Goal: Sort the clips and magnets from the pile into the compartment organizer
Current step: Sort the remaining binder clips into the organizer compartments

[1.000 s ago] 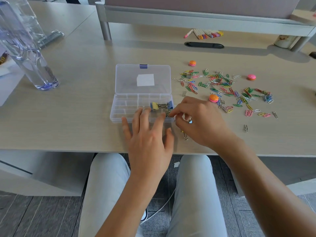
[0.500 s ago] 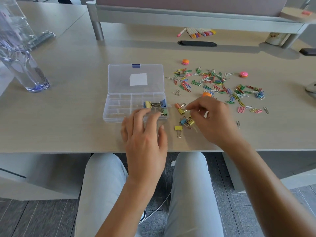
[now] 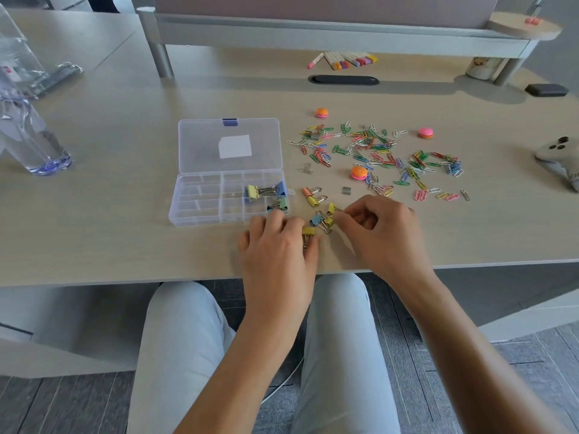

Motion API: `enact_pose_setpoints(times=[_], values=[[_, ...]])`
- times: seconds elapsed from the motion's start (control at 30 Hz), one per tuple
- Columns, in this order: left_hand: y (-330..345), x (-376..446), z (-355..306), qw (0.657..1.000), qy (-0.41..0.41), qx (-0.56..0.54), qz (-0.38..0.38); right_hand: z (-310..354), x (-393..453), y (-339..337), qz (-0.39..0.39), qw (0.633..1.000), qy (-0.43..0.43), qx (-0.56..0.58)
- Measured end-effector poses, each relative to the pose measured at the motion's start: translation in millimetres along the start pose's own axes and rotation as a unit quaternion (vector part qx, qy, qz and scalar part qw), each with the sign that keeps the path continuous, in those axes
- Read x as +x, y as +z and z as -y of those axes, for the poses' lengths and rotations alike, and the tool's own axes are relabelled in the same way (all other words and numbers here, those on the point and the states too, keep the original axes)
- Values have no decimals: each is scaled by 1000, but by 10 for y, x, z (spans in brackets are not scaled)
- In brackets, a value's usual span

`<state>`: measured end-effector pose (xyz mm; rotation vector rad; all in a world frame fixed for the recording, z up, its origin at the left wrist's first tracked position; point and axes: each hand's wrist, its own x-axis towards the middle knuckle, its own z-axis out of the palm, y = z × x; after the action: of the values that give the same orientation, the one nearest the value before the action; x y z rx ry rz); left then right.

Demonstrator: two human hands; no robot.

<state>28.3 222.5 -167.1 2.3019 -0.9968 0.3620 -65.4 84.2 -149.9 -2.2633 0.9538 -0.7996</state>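
Although most of the scene is plain, the left hand (image 3: 277, 245) lies knuckles-up over the near edge of the surface (image 3: 125, 239), so what its fingertips touch by the organizer's near right corner is hidden; its fingers look loosely bent with nothing visibly held, and a yellow binder clip (image 3: 308, 231) lies just beside its thumb side. The right hand (image 3: 380, 230) has thumb and forefinger pinched on the wire handle of another yellow clip (image 3: 332, 209), though the contact itself is small and hard to make out. A clear bottle (image 3: 28, 133) at the far left is cut off by the frame, as is a grey object (image 3: 560, 158) at the right edge.

Compared with a second ago, the right hand has left the organizer's right end and moved to the loose binder clips (image 3: 319, 219) on the surface just right of the box; the left hand has slid off the organizer's near wall toward those clips.

The organizer (image 3: 200, 211) stands open, its lid (image 3: 230, 145) laid back flat. Its right-hand compartments hold several binder clips: yellow and blue ones (image 3: 266, 192) in one cell, a green one (image 3: 280, 204) nearer. The remaining cells show nothing clearly. Coloured paper clips (image 3: 376, 155) lie scattered farther right, with three round magnets (image 3: 359, 172) among and around them.
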Motion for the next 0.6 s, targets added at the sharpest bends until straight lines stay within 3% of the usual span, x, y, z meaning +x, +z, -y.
enact_pose_setpoints(times=[0.27,0.6], values=[[-79,-13,79,1000,-6,-20,14,157,58,26,26,996,57,-63],[-132,-11,167,997,-6,-67,41,151,-48,3,29,998,50,-14]])
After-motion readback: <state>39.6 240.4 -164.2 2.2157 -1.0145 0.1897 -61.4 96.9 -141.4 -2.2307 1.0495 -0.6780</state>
